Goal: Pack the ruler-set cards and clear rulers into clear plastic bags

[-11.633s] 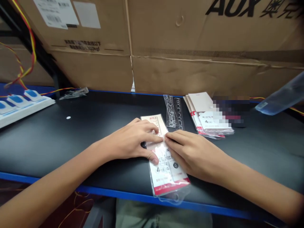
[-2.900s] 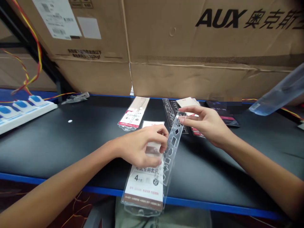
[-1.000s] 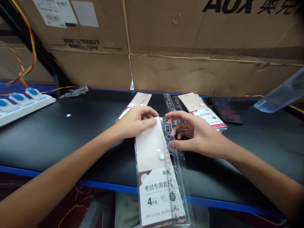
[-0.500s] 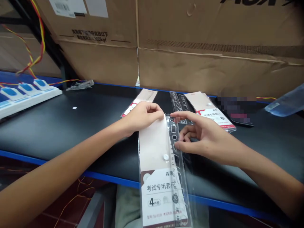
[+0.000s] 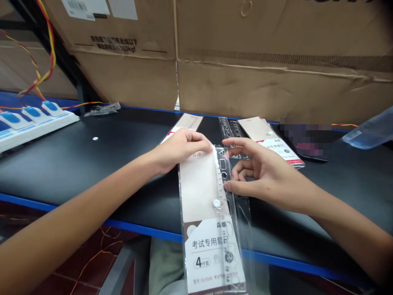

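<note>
My left hand (image 5: 186, 149) is closed, pinching the top of a clear plastic sleeve (image 5: 199, 188) with a beige card inside and a white snap button. The sleeve hangs over the table's front edge toward me. A clear stencil ruler (image 5: 223, 164) with cut-out shapes and a number scale lies along the sleeve's right side, overlapping the card. My right hand (image 5: 258, 172) has its thumb and fingers at the ruler's right edge, index finger stretched near the top corner and other fingers curled. Whether the ruler is inside the sleeve is hard to tell.
Behind my hands lie another packet (image 5: 188, 121), clear stencil rulers (image 5: 235, 129) and a stack of packets (image 5: 276, 149). A blurred dark object (image 5: 307, 143) and a clear bluish plastic piece (image 5: 368, 131) are right. A power strip (image 5: 39, 128) is left; cardboard boxes (image 5: 245, 86) stand behind.
The ruler has shifted left, further over the card. My right index finger has risen slightly from the ruler's top corner. My left hand keeps its pinch on the sleeve.
</note>
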`<state>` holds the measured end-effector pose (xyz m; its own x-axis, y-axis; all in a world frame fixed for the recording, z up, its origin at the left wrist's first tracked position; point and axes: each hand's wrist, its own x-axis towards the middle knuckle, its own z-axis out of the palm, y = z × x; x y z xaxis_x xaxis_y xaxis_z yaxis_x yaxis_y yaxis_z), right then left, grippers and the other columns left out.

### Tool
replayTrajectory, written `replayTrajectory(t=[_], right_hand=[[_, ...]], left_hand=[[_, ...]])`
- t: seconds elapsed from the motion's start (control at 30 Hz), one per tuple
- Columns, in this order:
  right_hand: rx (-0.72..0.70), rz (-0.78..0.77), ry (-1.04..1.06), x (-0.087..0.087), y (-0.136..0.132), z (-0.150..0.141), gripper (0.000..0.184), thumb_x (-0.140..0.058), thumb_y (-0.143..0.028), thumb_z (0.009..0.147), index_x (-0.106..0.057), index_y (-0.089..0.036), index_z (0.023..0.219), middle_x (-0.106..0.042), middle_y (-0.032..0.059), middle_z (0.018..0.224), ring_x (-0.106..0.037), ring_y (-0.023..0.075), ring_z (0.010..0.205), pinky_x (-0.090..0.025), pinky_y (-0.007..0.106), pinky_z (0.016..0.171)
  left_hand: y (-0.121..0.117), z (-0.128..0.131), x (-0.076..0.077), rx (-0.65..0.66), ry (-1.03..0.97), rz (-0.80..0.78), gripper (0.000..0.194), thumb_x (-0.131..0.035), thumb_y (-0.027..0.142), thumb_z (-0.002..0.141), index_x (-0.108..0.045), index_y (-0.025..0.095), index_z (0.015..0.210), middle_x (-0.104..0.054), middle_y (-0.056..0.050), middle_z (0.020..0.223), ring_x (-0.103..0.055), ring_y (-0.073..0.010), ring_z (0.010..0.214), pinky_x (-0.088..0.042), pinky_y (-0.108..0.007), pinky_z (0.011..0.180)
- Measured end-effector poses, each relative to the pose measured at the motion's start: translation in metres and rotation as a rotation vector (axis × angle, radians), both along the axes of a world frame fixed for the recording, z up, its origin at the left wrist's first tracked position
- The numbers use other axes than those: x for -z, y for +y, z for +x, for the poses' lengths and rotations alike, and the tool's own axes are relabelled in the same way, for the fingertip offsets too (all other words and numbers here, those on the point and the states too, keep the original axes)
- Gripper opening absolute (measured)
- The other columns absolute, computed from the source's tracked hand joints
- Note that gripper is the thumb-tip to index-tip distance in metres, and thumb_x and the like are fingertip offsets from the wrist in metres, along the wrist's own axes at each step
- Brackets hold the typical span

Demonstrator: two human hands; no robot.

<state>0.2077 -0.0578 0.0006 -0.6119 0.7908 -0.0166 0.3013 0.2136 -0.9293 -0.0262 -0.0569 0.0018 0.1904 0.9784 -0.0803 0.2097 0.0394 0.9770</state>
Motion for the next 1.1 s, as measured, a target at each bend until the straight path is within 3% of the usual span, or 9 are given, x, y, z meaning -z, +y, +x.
replayTrajectory(t=[0.2, 0.27, 0.43, 0.67, 0.77, 0.97, 1.1], right_hand=[[-0.051, -0.12, 0.056, 0.005, 0.001, -0.001, 0.074, -0.085, -0.022, 0.075, -0.046, -0.033, 0.137, -0.065, 0.0006, 0.104, -0.066, 0.0156, 0.08, -0.058, 0.03, 0.071], [-0.062, -0.168, 0.119, 0.006, 0.002, 0.0, 0.067, -0.082, -0.026, 0.08, -0.047, -0.031, 0.137, -0.068, 0.0011, 0.101, -0.068, 0.0175, 0.084, -0.058, 0.032, 0.075], [-0.043, -0.204, 0.189, 0.007, 0.007, -0.001, 0.046, -0.072, -0.032, 0.091, -0.052, -0.025, 0.132, -0.073, 0.0014, 0.084, -0.068, 0.016, 0.072, -0.057, 0.031, 0.069], [-0.037, -0.293, 0.172, 0.005, 0.008, -0.002, 0.057, -0.083, -0.025, 0.079, -0.055, -0.025, 0.129, -0.074, 0.0, 0.082, -0.068, 0.0165, 0.074, -0.056, 0.029, 0.069], [-0.031, -0.293, 0.155, 0.003, 0.008, -0.003, 0.054, -0.08, -0.024, 0.08, -0.056, -0.024, 0.129, -0.074, 0.0008, 0.083, -0.068, 0.0166, 0.074, -0.055, 0.03, 0.071], [0.113, -0.232, 0.145, 0.008, 0.013, -0.003, 0.048, -0.081, -0.025, 0.079, -0.061, -0.021, 0.123, -0.073, 0.0004, 0.075, -0.065, 0.0158, 0.07, -0.053, 0.03, 0.07], [0.18, -0.255, 0.185, 0.015, 0.02, 0.002, 0.05, -0.087, -0.023, 0.071, -0.064, -0.022, 0.116, -0.074, 0.0003, 0.08, -0.064, 0.0148, 0.071, -0.052, 0.027, 0.069]], left_hand=[[0.0, 0.0, 0.0, 0.057, -0.003, 0.024, 0.013, -0.074, 0.028, 0.079, -0.078, 0.017, 0.084, -0.068, 0.0, 0.073, -0.056, -0.0101, 0.062, -0.04, -0.022, 0.056], [0.0, 0.0, 0.001, 0.065, -0.008, 0.036, 0.014, -0.074, 0.028, 0.079, -0.079, 0.017, 0.085, -0.069, 0.0, 0.074, -0.057, -0.0105, 0.064, -0.042, -0.022, 0.058], [0.0, 0.001, -0.001, 0.104, -0.018, 0.034, 0.017, -0.075, 0.031, 0.079, -0.08, 0.018, 0.089, -0.073, -0.002, 0.08, -0.061, -0.0124, 0.069, -0.044, -0.023, 0.061], [0.0, 0.005, -0.002, 0.153, 0.017, 0.042, 0.019, -0.074, 0.033, 0.084, -0.081, 0.017, 0.09, -0.072, -0.002, 0.08, -0.06, -0.0116, 0.069, -0.044, -0.022, 0.061], [0.0, 0.005, -0.001, 0.156, 0.011, 0.024, 0.02, -0.074, 0.033, 0.085, -0.08, 0.016, 0.092, -0.073, -0.003, 0.081, -0.061, -0.0118, 0.069, -0.045, -0.022, 0.062], [0.004, -0.002, 0.008, 0.146, -0.068, -0.094, 0.029, -0.079, 0.039, 0.081, -0.079, 0.016, 0.098, -0.077, -0.008, 0.1, -0.068, -0.0187, 0.089, -0.051, -0.027, 0.075], [0.007, -0.006, 0.012, 0.087, -0.163, -0.169, 0.03, -0.084, 0.035, 0.077, -0.079, 0.016, 0.1, -0.077, -0.007, 0.098, -0.07, -0.019, 0.091, -0.052, -0.028, 0.077]])
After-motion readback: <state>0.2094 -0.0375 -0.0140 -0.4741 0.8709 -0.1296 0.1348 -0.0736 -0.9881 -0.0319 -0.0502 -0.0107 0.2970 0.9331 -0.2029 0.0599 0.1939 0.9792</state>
